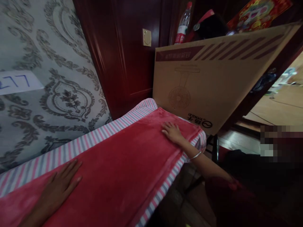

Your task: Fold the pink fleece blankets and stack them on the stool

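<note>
Left hand lies flat on the red blanket, at its near end, fingers spread and holding nothing. The right hand is out of view. At the blanket's far end a second hand, seemingly another person's, presses down too. Smoothing probably works best with palms flat, stroking out toward the blanket's striped edge.

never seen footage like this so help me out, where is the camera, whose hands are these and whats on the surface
One picture, from a camera worn on a person's head, looking forward and down. No machine: only bare hands. The wearer's left hand lies flat and open on a red blanket spread over a striped sheet. The second hand, with a bracelet, seems to belong to another person at the right; it too rests flat on the blanket. Nothing is held. The wearer's right hand is out of view. A cardboard box stands behind.
</note>
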Demonstrator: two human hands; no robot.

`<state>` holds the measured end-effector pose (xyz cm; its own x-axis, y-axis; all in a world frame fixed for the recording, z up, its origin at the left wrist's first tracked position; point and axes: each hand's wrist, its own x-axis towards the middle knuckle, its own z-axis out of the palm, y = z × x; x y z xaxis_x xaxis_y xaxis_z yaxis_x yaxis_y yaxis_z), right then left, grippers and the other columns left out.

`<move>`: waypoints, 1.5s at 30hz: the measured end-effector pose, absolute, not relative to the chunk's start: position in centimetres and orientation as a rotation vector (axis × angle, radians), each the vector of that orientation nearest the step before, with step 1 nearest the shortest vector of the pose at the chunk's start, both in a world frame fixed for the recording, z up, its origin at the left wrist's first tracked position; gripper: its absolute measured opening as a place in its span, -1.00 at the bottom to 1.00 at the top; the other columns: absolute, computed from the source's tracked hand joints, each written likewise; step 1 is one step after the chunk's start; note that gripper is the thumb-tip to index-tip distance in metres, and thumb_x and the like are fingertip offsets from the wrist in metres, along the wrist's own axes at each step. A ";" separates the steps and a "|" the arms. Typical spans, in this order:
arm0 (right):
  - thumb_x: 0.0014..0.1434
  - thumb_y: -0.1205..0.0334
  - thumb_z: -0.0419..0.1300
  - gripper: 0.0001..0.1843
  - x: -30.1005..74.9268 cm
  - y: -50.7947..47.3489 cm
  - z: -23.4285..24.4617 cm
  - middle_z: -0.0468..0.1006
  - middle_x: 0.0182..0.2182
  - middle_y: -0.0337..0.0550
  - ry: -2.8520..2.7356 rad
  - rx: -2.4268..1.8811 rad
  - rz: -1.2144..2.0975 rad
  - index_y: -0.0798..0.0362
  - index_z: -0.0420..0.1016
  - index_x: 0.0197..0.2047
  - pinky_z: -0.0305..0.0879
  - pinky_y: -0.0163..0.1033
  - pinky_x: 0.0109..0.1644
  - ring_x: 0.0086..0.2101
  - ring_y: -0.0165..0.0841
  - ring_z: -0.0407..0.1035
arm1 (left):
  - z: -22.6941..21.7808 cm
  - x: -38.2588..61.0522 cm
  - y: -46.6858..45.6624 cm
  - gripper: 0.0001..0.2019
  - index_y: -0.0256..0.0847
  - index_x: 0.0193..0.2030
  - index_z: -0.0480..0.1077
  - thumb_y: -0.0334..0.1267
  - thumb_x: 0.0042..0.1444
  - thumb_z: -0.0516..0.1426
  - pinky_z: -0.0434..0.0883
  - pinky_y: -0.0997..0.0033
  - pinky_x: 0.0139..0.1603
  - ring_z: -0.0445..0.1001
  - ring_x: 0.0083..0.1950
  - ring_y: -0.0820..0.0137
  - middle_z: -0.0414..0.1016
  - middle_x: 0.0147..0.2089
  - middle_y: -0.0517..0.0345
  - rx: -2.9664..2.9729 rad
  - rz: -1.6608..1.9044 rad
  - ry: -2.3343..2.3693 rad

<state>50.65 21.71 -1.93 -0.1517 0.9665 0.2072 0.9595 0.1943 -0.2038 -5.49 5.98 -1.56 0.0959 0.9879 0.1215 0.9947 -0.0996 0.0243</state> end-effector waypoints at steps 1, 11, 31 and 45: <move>0.43 -0.09 -0.12 -0.42 49.7 20.6 -2.2 0.06 0.44 -0.06 -2.273 -1.745 0.089 -0.15 0.17 0.43 -0.15 0.32 0.38 0.41 -0.03 -0.12 | -0.9 -5.0 5.8 -0.37 0.18 0.43 0.05 0.16 0.28 -0.35 0.10 -0.03 0.38 0.05 0.50 0.21 0.15 0.46 0.35 -2.280 -0.163 -2.078; 0.32 0.15 0.00 -0.51 52.7 12.6 -3.5 0.44 0.22 0.08 -2.292 -1.469 0.177 0.11 0.48 0.22 0.18 -0.01 0.31 0.21 -0.15 0.32 | 1.9 10.8 0.2 -0.64 -0.15 0.03 0.48 -0.09 0.27 -0.01 0.36 0.13 0.21 0.45 0.15 0.15 0.50 0.14 -0.05 -2.765 -0.348 -1.656; 0.27 0.41 -0.05 -0.56 50.9 6.4 -2.7 0.60 -0.06 0.09 -2.307 -1.535 -0.018 0.14 0.56 0.07 0.28 -0.15 0.12 -0.04 -0.19 0.43 | 0.8 19.6 -4.4 -0.79 -0.29 -0.14 0.43 -0.47 0.21 -0.02 0.33 0.12 0.00 0.40 0.01 0.11 0.46 -0.09 -0.14 -2.597 -0.057 -1.556; 0.40 0.02 -0.08 -0.45 42.9 4.7 -3.0 0.23 0.37 -0.08 -2.395 -1.485 -0.080 -0.11 0.23 0.40 0.00 0.19 0.34 0.36 -0.06 0.02 | -0.6 17.9 -7.6 -0.48 -0.14 0.39 0.19 -0.14 0.32 0.02 0.04 -0.35 0.37 0.03 0.47 -0.10 0.11 0.47 -0.19 -2.531 -0.228 -1.821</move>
<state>42.86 4.73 -2.96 -0.4080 0.8629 0.2982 0.8808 0.4580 -0.1201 17.88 -7.59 -0.56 0.3106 0.9420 0.1268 0.9442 -0.3211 0.0726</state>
